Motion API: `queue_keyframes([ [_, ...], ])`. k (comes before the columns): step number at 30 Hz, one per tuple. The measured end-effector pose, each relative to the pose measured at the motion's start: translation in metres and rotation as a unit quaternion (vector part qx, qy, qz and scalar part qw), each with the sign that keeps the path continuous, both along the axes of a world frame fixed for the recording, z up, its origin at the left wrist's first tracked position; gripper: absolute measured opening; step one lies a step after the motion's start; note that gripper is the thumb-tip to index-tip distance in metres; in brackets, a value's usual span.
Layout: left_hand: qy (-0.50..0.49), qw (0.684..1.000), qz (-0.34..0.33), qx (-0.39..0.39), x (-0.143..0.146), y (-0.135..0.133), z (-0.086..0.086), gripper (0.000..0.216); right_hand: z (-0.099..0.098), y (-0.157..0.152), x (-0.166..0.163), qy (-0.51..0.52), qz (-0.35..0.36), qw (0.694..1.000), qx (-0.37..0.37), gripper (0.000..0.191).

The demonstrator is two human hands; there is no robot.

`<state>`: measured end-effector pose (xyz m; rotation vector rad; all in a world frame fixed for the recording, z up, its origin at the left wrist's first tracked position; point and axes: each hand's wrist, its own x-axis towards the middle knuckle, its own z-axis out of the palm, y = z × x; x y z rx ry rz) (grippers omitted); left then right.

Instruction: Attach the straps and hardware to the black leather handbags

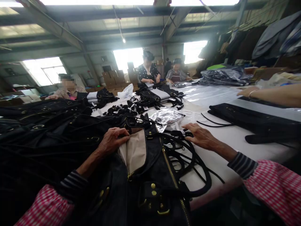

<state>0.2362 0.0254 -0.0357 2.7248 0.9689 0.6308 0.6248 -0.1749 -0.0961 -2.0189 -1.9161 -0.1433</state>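
A black handbag (pixel 150 185) with gold studs and a gold zipper lies open in front of me, its beige lining (pixel 136 150) showing. My left hand (pixel 113 141) grips the edge of the bag's opening, fingers curled on the rim. My right hand (pixel 199 135) rests on the white table (pixel 235 138), fingers closed on the black straps (pixel 185 150) that loop beside the bag. Both sleeves are red-checked with striped cuffs.
A heap of black bags (pixel 42 131) fills the left. A crinkled silver foil bag (pixel 166 116) lies ahead. Another person's arm (pixel 270 94) reaches over a flat black bag (pixel 254 121) at right. Three people sit at the far end among more bags.
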Motion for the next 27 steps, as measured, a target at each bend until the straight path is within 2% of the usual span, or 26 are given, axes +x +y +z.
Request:
queue_keyframes([
  [6, -0.002, 1.0, -0.002, -0.018, -0.003, 0.003, -0.002, 0.029, 0.017, 0.02, -0.013, -0.072, -0.005, 0.996, -0.051, 0.025],
  [10, -0.006, 1.0, -0.006, -0.027, -0.003, 0.003, -0.002, 0.03, 0.027, 0.028, -0.014, -0.135, 0.002, 0.991, -0.002, 0.037],
  [12, -0.006, 1.0, -0.006, -0.028, -0.004, 0.003, -0.001, 0.03, 0.027, 0.028, -0.014, -0.141, 0.027, 0.99, -0.007, 0.041],
  [15, -0.007, 1.0, -0.002, -0.027, -0.005, 0.005, -0.002, 0.03, 0.022, 0.019, -0.017, -0.08, 0.046, 0.996, 0.002, 0.04],
  [18, -0.005, 1.0, -0.007, -0.028, -0.006, 0.008, -0.005, 0.029, 0.012, -0.003, -0.028, 0.006, 0.009, 0.998, 0.058, 0.027],
  [20, -0.001, 1.0, -0.007, -0.025, -0.006, 0.008, -0.006, 0.029, 0.003, -0.021, -0.04, 0.075, -0.013, 0.996, 0.036, 0.018],
  [21, 0.0, 1.0, -0.005, -0.024, -0.006, 0.008, -0.006, 0.03, 0.0, -0.029, -0.048, 0.107, -0.018, 0.994, 0.016, 0.02],
  [24, 0.007, 1.0, 0.007, -0.024, -0.006, 0.007, -0.004, 0.033, -0.005, -0.047, -0.071, 0.201, -0.016, 0.979, -0.018, 0.029],
  [27, 0.004, 0.999, 0.008, -0.037, -0.008, 0.006, -0.001, 0.038, 0.004, -0.05, -0.094, 0.347, 0.011, 0.938, -0.021, 0.028],
])
